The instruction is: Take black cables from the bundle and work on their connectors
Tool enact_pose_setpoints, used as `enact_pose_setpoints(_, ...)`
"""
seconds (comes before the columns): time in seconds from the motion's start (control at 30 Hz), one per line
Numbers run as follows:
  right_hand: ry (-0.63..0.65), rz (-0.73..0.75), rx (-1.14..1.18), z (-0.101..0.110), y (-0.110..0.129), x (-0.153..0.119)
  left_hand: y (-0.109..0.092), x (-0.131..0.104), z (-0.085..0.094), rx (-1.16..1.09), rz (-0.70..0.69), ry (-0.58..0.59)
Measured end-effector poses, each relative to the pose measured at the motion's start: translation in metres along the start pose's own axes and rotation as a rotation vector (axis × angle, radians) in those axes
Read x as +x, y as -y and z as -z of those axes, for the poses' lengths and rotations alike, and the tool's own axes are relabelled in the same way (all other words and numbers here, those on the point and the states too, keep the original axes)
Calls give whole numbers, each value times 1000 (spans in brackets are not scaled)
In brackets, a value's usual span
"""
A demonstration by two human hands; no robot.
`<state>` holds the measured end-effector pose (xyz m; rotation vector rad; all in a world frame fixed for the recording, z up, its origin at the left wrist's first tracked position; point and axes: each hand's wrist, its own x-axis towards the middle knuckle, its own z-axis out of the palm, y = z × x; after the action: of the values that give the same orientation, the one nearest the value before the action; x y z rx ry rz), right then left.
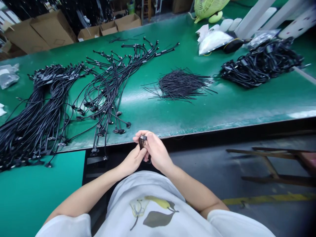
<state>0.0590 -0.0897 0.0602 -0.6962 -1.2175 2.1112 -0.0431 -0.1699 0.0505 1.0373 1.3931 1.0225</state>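
Note:
A small black cable bundle point(141, 141) with a metal-ended connector is held between both hands, just off the table's front edge. My left hand point(134, 158) is closed on the bundle's lower left side. Wrapped round it from the right is my right hand point(156, 149), its fingers closed near the connector. Loose black cables point(111, 85) with connectors lie spread on the green table point(138, 115) beyond my hands. To their right sits a pile of thin black ties point(184, 84). A heap of coiled black cables point(261, 62) rests farther right.
A thick stack of cables point(46, 98) covers the left of the table. Cardboard boxes point(46, 31) stand behind it. At the back right are a green fan point(209, 8) and white plastic bags point(214, 41). A wooden stool point(274, 168) is on the floor at right.

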Motion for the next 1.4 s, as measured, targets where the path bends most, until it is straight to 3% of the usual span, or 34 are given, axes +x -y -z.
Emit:
enact_pose_setpoints(0.1, 3, 123, -8, -7, -4, 0, 0, -4, 4, 24, 48, 141)
enact_pose_setpoints(0.2, 89, 78, 152, -7, 0, 9, -2, -6, 7, -60, 74, 177)
enact_pose_setpoints(0.37, 231, -77, 324, 3, 12, 21, -10, -9, 1, -666, 258, 305)
enact_pose_setpoints(0.47, 262, -7, 351, 8, 13, 21, -17, -11, -5, -892, 320, 284)
enact_pose_setpoints(0.63, 302, 108, 304, 12, 5, 19, -17, -12, -10, -978, 387, 219)
enact_pose_setpoints(0.7, 243, 197, 136, 18, 6, 19, -12, -9, -6, -859, 339, 158)
enact_pose_setpoints(0.8, 101, 558, -464, 33, 15, 13, -4, -5, 6, -450, 208, 24)
enact_pose_setpoints(0.9, 309, 889, -1204, 46, 21, -2, -1, -3, 15, -62, 161, 79)
enact_pose_setpoints(0.97, 477, 937, -1556, 52, 18, -13, -3, -4, 16, 71, 192, 180)
enact_pose_setpoints(1.03, 517, 911, -1755, 55, 13, -22, -5, -6, 13, 147, 231, 229)
enact_pose_setpoints(1.13, 570, 808, -1818, 61, 7, -26, -9, -8, 6, 350, 179, 222)
enact_pose_setpoints(1.23, 644, 591, -1703, 65, 12, -21, -13, -10, 4, 592, 13, 241)
enact_pose_setpoints(1.4, 898, 172, -1295, 67, 42, -8, -12, -13, 7, 671, -119, 373)
